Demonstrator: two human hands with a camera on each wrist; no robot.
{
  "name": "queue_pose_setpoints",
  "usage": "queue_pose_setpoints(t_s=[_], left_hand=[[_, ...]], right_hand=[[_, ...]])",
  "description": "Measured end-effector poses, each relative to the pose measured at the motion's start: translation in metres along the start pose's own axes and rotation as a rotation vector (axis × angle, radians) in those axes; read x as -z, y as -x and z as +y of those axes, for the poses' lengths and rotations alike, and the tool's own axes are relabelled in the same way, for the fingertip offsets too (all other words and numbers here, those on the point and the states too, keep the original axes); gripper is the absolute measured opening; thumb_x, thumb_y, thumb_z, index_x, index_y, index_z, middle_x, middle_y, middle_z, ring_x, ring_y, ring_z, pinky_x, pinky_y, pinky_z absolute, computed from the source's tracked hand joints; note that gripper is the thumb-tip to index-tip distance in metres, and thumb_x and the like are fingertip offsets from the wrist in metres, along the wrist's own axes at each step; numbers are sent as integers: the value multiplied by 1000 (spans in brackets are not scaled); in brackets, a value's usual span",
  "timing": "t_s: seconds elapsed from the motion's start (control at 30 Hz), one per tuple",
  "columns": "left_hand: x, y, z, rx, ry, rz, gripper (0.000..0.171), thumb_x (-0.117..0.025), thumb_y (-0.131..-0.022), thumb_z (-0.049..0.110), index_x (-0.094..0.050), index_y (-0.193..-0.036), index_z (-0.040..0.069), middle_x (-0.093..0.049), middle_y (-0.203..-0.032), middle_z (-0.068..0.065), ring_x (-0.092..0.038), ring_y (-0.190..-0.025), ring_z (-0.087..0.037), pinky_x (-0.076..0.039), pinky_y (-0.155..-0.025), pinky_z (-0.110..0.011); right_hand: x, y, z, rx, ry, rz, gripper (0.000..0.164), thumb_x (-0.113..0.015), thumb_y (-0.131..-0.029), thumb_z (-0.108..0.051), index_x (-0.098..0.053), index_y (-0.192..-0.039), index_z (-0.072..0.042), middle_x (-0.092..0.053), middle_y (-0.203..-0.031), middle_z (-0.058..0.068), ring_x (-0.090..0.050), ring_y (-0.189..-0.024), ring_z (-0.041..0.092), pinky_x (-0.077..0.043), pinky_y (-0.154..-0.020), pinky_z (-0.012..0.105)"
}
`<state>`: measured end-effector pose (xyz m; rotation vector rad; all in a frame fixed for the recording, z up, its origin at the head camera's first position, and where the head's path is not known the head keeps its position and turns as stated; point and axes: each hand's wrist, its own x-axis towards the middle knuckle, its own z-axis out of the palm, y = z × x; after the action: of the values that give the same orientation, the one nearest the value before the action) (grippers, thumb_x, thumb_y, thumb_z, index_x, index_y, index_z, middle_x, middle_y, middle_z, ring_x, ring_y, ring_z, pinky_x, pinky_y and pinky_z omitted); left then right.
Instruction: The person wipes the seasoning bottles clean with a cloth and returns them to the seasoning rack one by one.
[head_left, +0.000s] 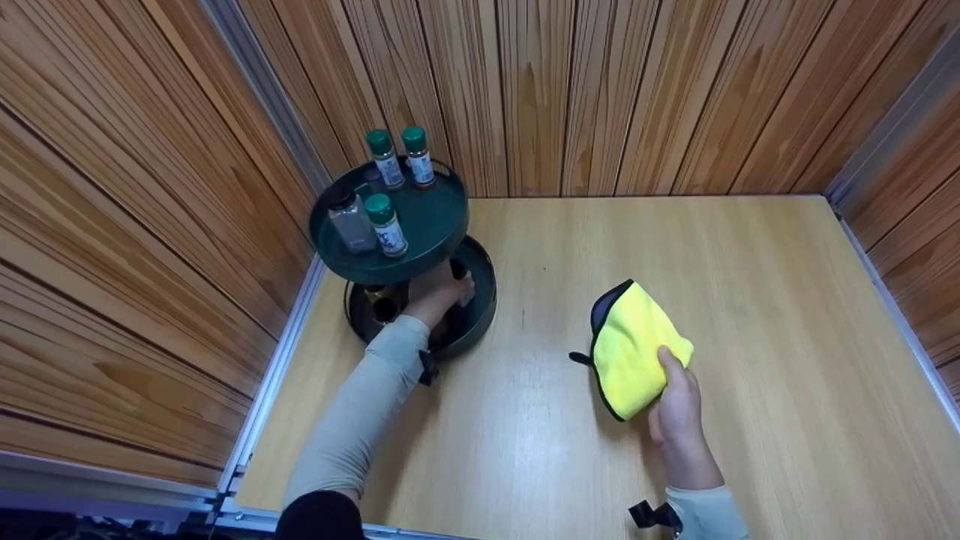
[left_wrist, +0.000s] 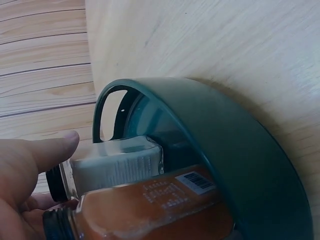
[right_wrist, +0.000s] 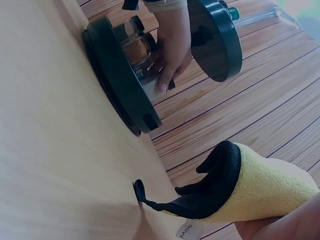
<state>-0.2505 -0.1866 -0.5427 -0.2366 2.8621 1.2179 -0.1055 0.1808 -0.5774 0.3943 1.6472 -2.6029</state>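
My left hand (head_left: 435, 294) reaches into the lower tier (head_left: 484, 309) of a dark green two-tier round tray. There it grips a clear glass jar of white contents (left_wrist: 120, 165) near its black cap, thumb on one side and fingers on the other. Beside it lies a jar with orange-brown contents (left_wrist: 150, 205), close to the fingers. My right hand (head_left: 679, 412) holds a folded yellow cloth (head_left: 641, 352) with black edging and a black loop, raised over the table. The thumb lies on top of the cloth. In the head view, the upper tier partly hides the left hand.
The upper tier (head_left: 431, 225) carries several small bottles, among them a green-capped bottle (head_left: 386, 225) and a dark-capped bottle (head_left: 351, 223). Wood-panelled walls (head_left: 540, 97) stand behind and on both sides of the light wooden table (head_left: 555, 465).
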Motion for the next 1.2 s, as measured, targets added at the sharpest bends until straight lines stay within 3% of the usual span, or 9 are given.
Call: queue_pose_setpoints(t_s=[0.1, 0.2, 0.33, 0.53, 0.73, 0.83, 0.97, 1.1, 1.2], left_hand=[[3, 4, -2, -29, -24, 33, 52, -77, -89, 30, -55, -133, 14, -68, -115, -2, -62, -108, -23, -45, -106, -44], [6, 10, -3, -45, 10, 30, 73, -77, -90, 32, -39, -150, 16, -54, -142, -4, -51, -128, -24, -35, -117, -47], [8, 17, -2, -56, 47, 17, 81, -75, -93, 34, -29, -158, 19, -42, -156, -2, -43, -139, -20, -29, -122, -46], [6, 22, 9, -93, -105, 68, 77, -75, -93, 37, -34, -155, 21, -43, -157, -2, -47, -136, -20, -33, -121, -47], [5, 28, 18, -127, -283, 75, 84, -73, -94, 44, -27, -161, 22, -31, -166, -5, -38, -148, -22, -32, -121, -45], [6, 34, 22, -123, -295, 44, 84, -71, -95, 45, -26, -162, 23, -31, -167, -5, -35, -150, -22, -32, -121, -45], [9, 41, 28, -101, -270, -8, 79, -70, -96, 45, -31, -161, 21, -39, -163, -7, -42, -147, -24, -36, -118, -47], [11, 49, 32, -89, -264, -42, 75, -68, -97, 47, -36, -159, 21, -49, -156, -8, -50, -140, -24, -41, -115, -46], [9, 54, 34, -127, -279, -32, 71, -69, -96, 46, -41, -156, 18, -52, -151, -9, -54, -136, -25, -45, -112, -45]], right_hand=[[3, -1, -3, 19, 10, 35, 38, -44, -109, -37, -47, -132, -7, -65, -111, -2, -64, -105, 12, -51, -93, 27], [5, -4, -7, 52, 47, 61, 37, -45, -109, -35, -49, -129, -4, -68, -105, -3, -66, -99, 11, -53, -88, 26], [10, -10, -13, 96, 128, 81, 36, -46, -109, -35, -53, -126, -4, -70, -101, -3, -68, -95, 11, -55, -84, 25], [16, -20, -25, 123, 209, 149, 36, -50, -107, -38, -55, -127, -8, -71, -105, -4, -68, -98, 9, -54, -84, 21], [19, -30, -37, 118, 290, 225, 39, -53, -106, -39, -56, -130, -9, -69, -108, -5, -68, -97, 8, -55, -80, 19], [21, -35, -42, 111, 363, 252, 41, -53, -106, -40, -57, -131, -7, -69, -104, -7, -68, -93, 6, -55, -77, 18], [26, -42, -51, 115, 478, 295, 47, -51, -106, -42, -58, -133, -4, -68, -100, -9, -66, -88, 2, -53, -73, 16], [29, -49, -54, 132, 644, 305, 53, -49, -106, -44, -59, -134, -1, -68, -109, 4, -62, -83, 0, -50, -72, 16], [26, -55, -50, 112, 770, 242, 56, -47, -106, -47, -61, -130, 1, -68, -113, 15, -60, -80, 1, -49, -71, 18]])
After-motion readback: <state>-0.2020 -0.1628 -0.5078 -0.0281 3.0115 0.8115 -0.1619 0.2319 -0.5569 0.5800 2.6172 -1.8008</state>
